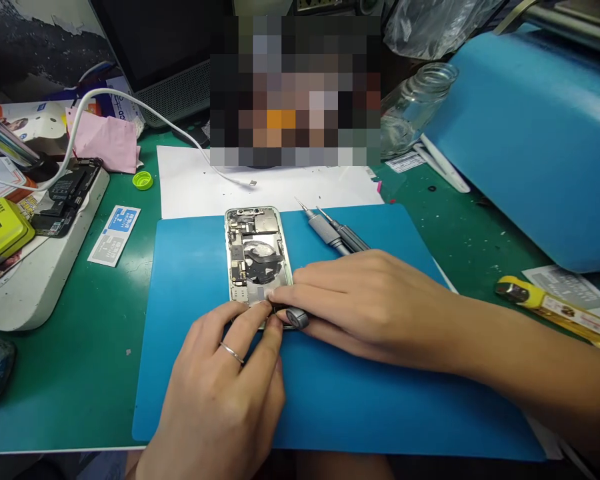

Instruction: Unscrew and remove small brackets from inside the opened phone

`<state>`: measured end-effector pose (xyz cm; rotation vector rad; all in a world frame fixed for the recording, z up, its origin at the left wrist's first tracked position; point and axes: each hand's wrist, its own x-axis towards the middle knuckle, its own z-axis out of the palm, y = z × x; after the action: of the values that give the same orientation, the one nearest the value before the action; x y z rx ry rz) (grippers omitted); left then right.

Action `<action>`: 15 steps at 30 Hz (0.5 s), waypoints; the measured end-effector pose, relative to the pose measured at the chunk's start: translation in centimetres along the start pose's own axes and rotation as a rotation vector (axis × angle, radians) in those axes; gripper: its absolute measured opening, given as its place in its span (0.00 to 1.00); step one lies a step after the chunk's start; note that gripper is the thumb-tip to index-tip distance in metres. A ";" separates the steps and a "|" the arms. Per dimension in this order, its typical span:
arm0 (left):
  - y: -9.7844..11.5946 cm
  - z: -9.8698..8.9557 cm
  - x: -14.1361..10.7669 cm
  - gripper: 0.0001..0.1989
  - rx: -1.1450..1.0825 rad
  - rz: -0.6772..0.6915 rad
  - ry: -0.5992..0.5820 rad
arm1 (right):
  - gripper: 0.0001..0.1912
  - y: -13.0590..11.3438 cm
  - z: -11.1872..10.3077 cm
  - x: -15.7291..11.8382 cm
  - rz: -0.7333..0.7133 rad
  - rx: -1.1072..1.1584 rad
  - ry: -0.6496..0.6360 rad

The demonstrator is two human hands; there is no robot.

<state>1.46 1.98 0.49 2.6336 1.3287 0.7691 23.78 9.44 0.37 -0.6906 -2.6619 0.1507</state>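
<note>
An opened smartphone (260,247) lies face up with its inside bare, showing boards, flex cables and a dark round patch. My left hand (230,373), a ring on one finger, is closed at the phone's lower end, fingertips pressed on its edge. From the right, my right hand (365,310) reaches over the same end, its fingers closed round a grey screwdriver (297,318). Only the screwdriver's round end shows; its tip is hidden. The fingertips of both hands nearly meet there, covering the phone's bottom part. Two more grey screwdrivers (330,230) lie just beyond my right hand.
Under the phone is a blue mat (190,267), with white paper (185,180) behind it. A white cable (155,113) arches over the left side. A yellow cutter (555,310) and a glass jar (415,107) are on the right. A blurred-out area covers the back middle.
</note>
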 end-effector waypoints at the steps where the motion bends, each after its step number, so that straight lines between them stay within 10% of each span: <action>1: 0.0 0.0 0.0 0.14 0.000 0.001 0.002 | 0.12 -0.1 0.2 0.1 -0.007 -0.015 0.006; 15: -0.2 0.0 0.0 0.14 0.000 0.011 0.004 | 0.14 -0.2 0.1 0.1 -0.080 -0.160 0.026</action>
<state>1.31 2.13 0.42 2.6429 1.3167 0.7762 23.53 9.31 0.37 -0.6284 -2.6922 -0.0939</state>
